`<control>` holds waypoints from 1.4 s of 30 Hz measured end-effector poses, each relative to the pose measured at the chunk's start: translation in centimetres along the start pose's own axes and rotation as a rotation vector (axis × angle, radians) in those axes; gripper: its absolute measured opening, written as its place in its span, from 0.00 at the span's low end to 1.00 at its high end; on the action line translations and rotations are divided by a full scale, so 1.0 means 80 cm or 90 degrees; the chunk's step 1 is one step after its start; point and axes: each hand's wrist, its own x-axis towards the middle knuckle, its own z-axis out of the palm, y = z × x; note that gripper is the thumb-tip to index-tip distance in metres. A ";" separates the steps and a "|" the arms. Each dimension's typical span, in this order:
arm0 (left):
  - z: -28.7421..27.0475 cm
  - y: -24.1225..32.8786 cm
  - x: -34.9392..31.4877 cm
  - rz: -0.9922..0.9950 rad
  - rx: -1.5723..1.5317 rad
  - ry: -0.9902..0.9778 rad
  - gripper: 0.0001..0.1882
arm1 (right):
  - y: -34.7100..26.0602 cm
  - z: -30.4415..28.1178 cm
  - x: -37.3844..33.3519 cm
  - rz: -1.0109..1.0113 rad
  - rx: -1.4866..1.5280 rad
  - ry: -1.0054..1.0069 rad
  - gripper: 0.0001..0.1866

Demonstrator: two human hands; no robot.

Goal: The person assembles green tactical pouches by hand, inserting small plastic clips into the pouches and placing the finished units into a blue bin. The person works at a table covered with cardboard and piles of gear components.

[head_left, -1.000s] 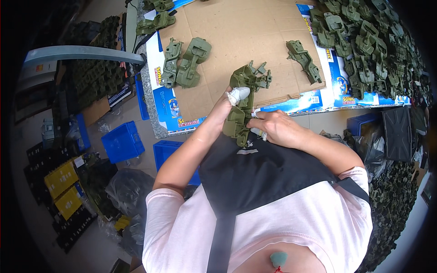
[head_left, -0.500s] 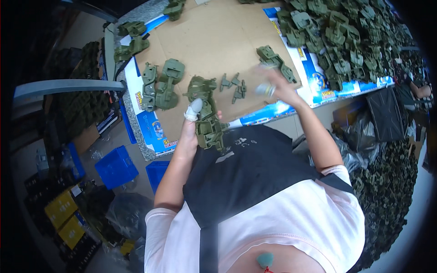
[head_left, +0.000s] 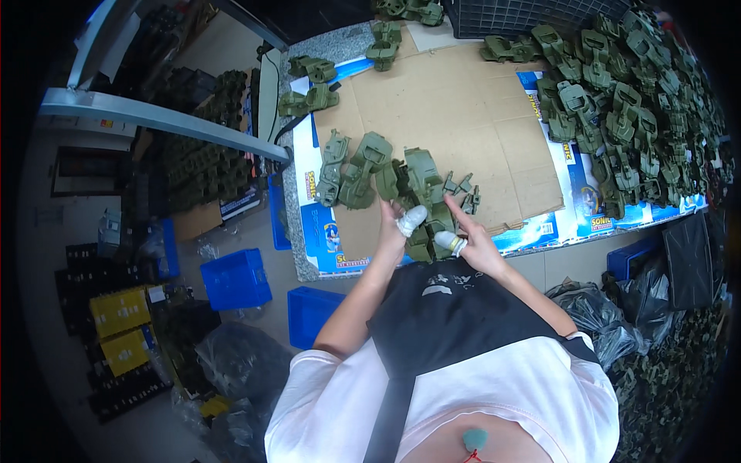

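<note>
The olive-green moulded plastic parts [head_left: 423, 202] sit stacked at the near edge of the flattened brown cardboard sheet [head_left: 463, 116], just below the frame's centre. The left hand [head_left: 395, 224], its thumb wrapped in white tape, is closed on the stack's left side. The right hand [head_left: 472, 231], also with a taped finger, has come back from its reach toward the upper right half a second ago and now touches the stack with fingers spread apart, so both hands work the same piece again. Two small green clips [head_left: 461, 187] lie just beside it. More green pieces [head_left: 351, 166] lie to the left; a heap of green parts [head_left: 625, 100] fills the upper right of the table [head_left: 297, 239]. Blue plastic bins [head_left: 235, 278] stand at lower left.
</note>
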 end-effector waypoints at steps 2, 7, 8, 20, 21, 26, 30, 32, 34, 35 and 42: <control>-0.003 0.001 0.001 -0.018 -0.002 0.018 0.42 | -0.008 0.004 -0.005 -0.062 -0.148 0.016 0.39; -0.009 -0.002 -0.004 -0.001 -0.012 0.004 0.41 | -0.022 0.015 -0.012 -0.144 -0.360 0.027 0.40; -0.006 0.002 -0.003 0.024 0.003 0.012 0.39 | -0.027 0.012 -0.009 -0.125 -0.338 0.005 0.40; 0.000 0.043 -0.034 0.181 -0.081 0.059 0.52 | -0.001 -0.027 0.003 0.140 0.103 -0.061 0.31; -0.006 0.060 -0.034 0.326 0.163 0.095 0.57 | -0.021 -0.038 0.002 0.055 -0.038 -0.036 0.31; 0.042 0.096 -0.059 0.286 0.933 -0.368 0.38 | -0.026 -0.052 -0.020 0.037 -0.403 -0.204 0.35; 0.018 0.065 -0.041 -0.079 0.811 -0.556 0.40 | -0.040 -0.041 -0.040 -0.030 -0.522 -0.265 0.34; 0.013 0.055 -0.043 -0.027 0.796 -0.554 0.40 | -0.038 -0.044 -0.044 -0.044 -0.529 -0.256 0.34; 0.015 0.072 -0.051 -0.040 0.801 -0.566 0.40 | -0.033 -0.041 -0.041 -0.039 -0.526 -0.280 0.34; 0.002 0.052 -0.049 0.025 0.778 -0.546 0.40 | -0.035 -0.039 -0.041 -0.038 -0.527 -0.285 0.34; 0.019 0.056 -0.048 0.081 0.827 -0.501 0.32 | -0.005 -0.038 -0.052 -0.031 -0.460 -0.155 0.29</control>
